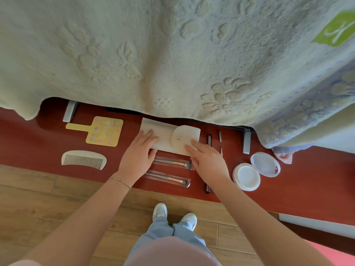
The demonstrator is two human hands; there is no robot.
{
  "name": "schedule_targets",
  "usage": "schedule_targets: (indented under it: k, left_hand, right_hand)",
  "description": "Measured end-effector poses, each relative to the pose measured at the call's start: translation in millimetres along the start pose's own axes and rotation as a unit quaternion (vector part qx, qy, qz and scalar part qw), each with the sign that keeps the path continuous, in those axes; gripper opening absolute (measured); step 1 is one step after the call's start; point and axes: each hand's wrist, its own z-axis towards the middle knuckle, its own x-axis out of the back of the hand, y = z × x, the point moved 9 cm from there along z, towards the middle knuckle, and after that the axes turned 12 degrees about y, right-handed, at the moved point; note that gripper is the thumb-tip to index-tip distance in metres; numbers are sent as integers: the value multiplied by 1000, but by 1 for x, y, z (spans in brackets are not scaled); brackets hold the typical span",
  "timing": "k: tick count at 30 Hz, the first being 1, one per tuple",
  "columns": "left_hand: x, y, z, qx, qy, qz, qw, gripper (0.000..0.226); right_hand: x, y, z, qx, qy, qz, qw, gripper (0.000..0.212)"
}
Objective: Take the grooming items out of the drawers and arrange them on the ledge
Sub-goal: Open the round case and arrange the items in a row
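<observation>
Red ledge: both hands flat, fingers straight, on white pouch; round compact lies opened.

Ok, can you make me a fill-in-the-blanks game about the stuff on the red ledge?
1. Both hands, the left hand and the right hand, rest on the white ____.
2. The comb lies nearer the floor than the yellow ____.
3. There are ____ wrapped brushes.
4. The round compact lies ____, lid beside base.

Missing words: pouch; mirror; two; open
</observation>
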Motion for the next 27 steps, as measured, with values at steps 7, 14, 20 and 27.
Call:
schedule_targets:
  k: [7,14,20,27]
  left_hand:
    - [3,2,-9,-18,14,1,1000,38]
    - [24,48,-55,-201,63,-23,977,29]
    - [1,45,-86,-196,27,-48,979,17]
    - [3,38,-85,-154,53,-21,986,25]
  right_hand:
    - [9,-6,-1,9,30,6,999,37]
    - [5,-45,-17,120,33,60,990,20]
    - [-19,-46,-21,119,-54,47,990,33]
    - [-21,-47,-24,125,-66,54,988,33]
